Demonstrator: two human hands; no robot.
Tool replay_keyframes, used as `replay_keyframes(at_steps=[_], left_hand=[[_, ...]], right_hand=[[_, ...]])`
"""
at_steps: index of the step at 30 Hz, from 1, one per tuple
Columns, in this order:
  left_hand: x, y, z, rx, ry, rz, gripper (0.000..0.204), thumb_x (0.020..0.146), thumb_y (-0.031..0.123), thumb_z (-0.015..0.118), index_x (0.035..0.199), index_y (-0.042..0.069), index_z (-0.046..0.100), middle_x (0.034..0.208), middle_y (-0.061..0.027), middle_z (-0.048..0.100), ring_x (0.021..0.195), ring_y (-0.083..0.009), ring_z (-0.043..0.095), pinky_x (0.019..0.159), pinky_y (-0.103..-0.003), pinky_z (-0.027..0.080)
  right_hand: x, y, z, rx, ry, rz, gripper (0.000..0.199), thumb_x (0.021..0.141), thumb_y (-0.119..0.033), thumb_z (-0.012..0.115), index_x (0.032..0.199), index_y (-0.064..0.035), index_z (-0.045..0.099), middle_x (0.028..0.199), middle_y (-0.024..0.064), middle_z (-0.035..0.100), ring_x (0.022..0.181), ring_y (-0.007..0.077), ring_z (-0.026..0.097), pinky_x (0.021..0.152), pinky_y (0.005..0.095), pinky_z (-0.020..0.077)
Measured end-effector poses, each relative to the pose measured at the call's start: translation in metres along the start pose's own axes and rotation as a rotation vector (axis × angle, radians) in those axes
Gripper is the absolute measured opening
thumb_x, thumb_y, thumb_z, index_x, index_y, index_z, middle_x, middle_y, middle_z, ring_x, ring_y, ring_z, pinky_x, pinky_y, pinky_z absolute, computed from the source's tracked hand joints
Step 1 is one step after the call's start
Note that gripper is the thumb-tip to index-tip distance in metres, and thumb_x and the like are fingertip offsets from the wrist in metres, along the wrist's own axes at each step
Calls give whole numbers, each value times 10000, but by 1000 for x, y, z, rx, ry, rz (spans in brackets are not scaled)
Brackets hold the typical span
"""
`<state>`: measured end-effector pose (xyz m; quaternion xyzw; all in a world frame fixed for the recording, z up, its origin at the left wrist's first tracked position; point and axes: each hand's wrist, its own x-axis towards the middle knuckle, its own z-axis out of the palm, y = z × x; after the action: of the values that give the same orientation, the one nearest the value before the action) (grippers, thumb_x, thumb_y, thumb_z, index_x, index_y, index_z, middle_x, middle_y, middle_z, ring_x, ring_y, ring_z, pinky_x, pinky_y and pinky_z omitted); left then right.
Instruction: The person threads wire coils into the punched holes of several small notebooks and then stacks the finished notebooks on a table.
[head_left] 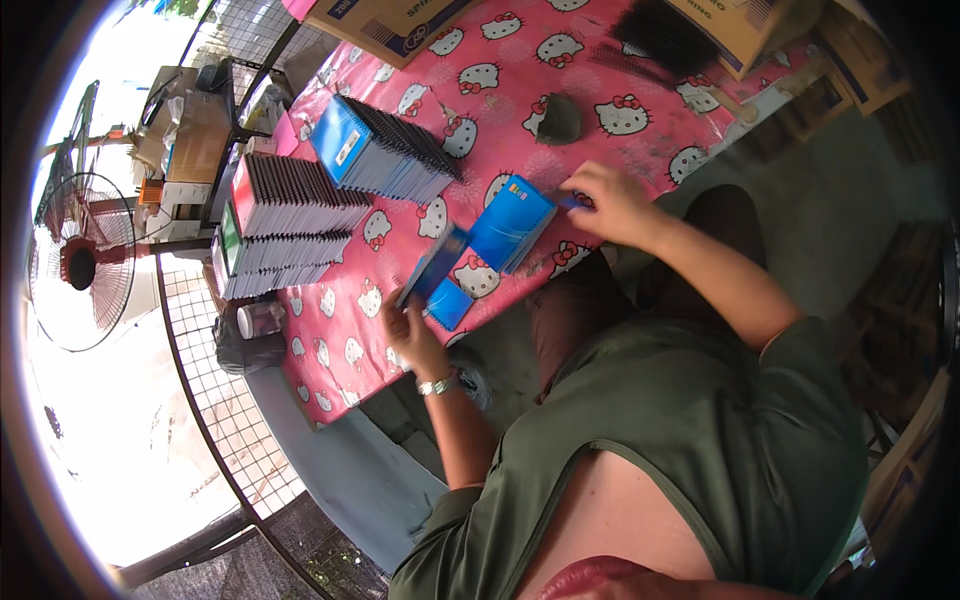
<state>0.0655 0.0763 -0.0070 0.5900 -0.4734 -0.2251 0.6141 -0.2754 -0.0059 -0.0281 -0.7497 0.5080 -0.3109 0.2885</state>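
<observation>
My left hand (405, 325) is closed on the lower end of a blue notebook (437, 265), which is tilted up and slightly blurred. Under it a second blue notebook (450, 304) lies at the table's near edge. Between my hands rests a small pile of blue notebooks (511, 222). To the right of this pile, my right hand (610, 205) has its fingers pinched on a small dark-blue thing (574, 200), whose kind I cannot make out.
The table has a pink patterned cover (395, 355). Tall stacks of spiral notebooks, blue (375, 150) and red-green (285, 225), stand at the left. A dark green bowl-like thing (558, 120), black spiral coils (660, 45) and a cardboard box (385, 25) lie farther back. A fan (82, 262) stands far left.
</observation>
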Motion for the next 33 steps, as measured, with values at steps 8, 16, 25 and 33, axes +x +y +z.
replay_keyframes(at_steps=[8, 16, 25, 33], left_hand=[[64, -32, -15, 780, -391, -269, 145, 811, 106, 602, 909, 36, 682, 840, -142, 681, 870, -299, 638, 772, -398, 493], [3, 5, 131, 758, -640, 653, 309, 741, 165, 766, 1011, 76, 645, 1073, -110, 629, 1002, -322, 577, 859, -433, 469], [5, 26, 121, 753, -836, 490, 271, 804, 97, 649, 1074, 85, 633, 1037, -116, 649, 946, -317, 628, 768, -420, 528], [13, 19, 128, 807, -658, 608, 208, 842, 123, 616, 1040, 64, 587, 946, -98, 623, 937, -304, 569, 931, -455, 394]], right_hand=[[57, 89, -46, -205, 132, -14, 284, 762, -220, 719, 985, -55, 660, 1015, 144, 621, 987, 338, 616, 829, 446, 508], [107, 194, -99, -908, 351, 209, 224, 852, -221, 652, 994, -49, 667, 1057, 118, 620, 968, 314, 630, 822, 427, 532], [98, 109, -91, -372, 484, -115, 231, 837, 6, 529, 1058, -53, 562, 1086, 144, 563, 965, 364, 601, 828, 422, 522], [45, 1, -5, 384, -33, -277, 244, 852, -73, 706, 1093, -98, 733, 962, 65, 642, 832, 183, 644, 757, 312, 528]])
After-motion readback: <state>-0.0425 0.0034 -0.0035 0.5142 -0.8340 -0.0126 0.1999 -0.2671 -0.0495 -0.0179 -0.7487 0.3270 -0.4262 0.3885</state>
